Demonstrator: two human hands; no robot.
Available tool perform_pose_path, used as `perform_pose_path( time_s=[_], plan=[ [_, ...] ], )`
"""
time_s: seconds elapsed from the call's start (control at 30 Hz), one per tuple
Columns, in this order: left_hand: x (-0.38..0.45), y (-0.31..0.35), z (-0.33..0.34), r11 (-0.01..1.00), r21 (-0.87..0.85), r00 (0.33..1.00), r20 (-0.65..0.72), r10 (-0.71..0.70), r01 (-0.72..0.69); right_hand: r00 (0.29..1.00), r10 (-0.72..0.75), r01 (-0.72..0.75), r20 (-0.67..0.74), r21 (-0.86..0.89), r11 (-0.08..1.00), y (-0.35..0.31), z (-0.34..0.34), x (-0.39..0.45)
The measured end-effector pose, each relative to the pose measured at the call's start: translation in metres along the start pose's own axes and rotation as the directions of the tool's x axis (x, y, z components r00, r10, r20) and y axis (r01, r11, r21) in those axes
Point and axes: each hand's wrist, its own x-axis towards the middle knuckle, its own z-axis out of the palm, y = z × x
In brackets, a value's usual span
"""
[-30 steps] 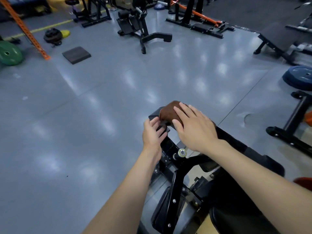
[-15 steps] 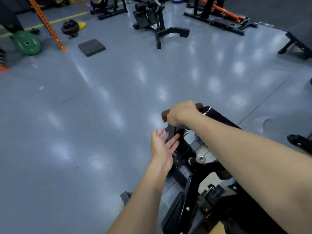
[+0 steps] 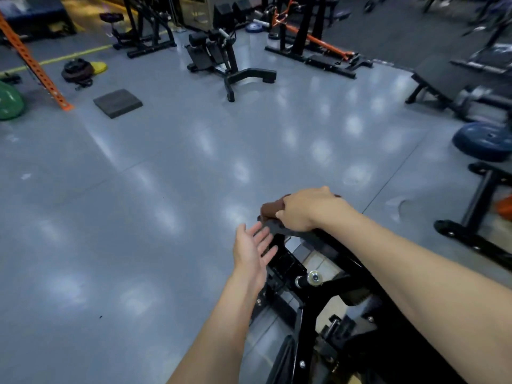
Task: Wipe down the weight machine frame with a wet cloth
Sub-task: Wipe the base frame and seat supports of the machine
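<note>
The black weight machine frame (image 3: pixel 307 314) rises from the bottom middle toward the centre of the head view. A brown cloth (image 3: pixel 271 208) lies over the frame's far end. My right hand (image 3: pixel 307 210) curls over the cloth and grips it against the top of the frame; most of the cloth is hidden under my fingers. My left hand (image 3: pixel 250 252) hovers just left of the frame with its fingers straight and spread, palm turned toward the machine, holding nothing.
Grey glossy floor lies to the left and ahead. A dark mat (image 3: pixel 117 103) and an orange upright (image 3: pixel 36 65) stand far left, a black bench machine (image 3: pixel 221 59) far centre, a blue weight plate (image 3: pixel 483 145) and a black stand (image 3: pixel 476 209) on the right.
My right hand curled over the cloth and stayed on the frame's end. My left hand let go of the frame and opened beside it. The view shifted slightly.
</note>
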Motion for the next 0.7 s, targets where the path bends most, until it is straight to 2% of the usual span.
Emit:
perform_pose_path(
  time_s=[0.07,0.13,0.3,0.4,0.57,0.7],
  plan=[
    [0.0,0.0,0.015,0.998,-0.06,1.0,0.002,0.004,-0.004,0.999,-0.01,0.014,-0.038,0.123,0.992,0.018,0.006,-0.012],
    [0.003,-0.002,0.021,0.991,-0.13,0.999,-0.029,0.013,-0.017,0.999,-0.016,0.022,-0.038,0.157,0.987,0.018,0.006,-0.01],
    [0.007,-0.012,0.007,0.973,-0.229,1.0,-0.013,-0.014,0.011,0.986,0.008,-0.018,0.165,0.055,0.998,-0.032,-0.008,0.037],
    [0.014,-0.017,-0.003,0.959,-0.284,1.0,-0.021,-0.002,-0.004,0.974,0.045,-0.049,0.222,0.013,0.999,-0.059,-0.002,0.065],
    [0.017,-0.021,-0.002,0.959,-0.284,1.0,0.014,0.024,-0.019,0.985,0.013,-0.022,0.172,0.05,0.998,-0.045,-0.001,0.069],
    [0.022,-0.017,0.002,0.959,-0.282,0.999,-0.029,0.019,-0.026,0.988,0.096,-0.112,0.12,0.137,0.984,-0.013,-0.002,0.046]
  ],
)
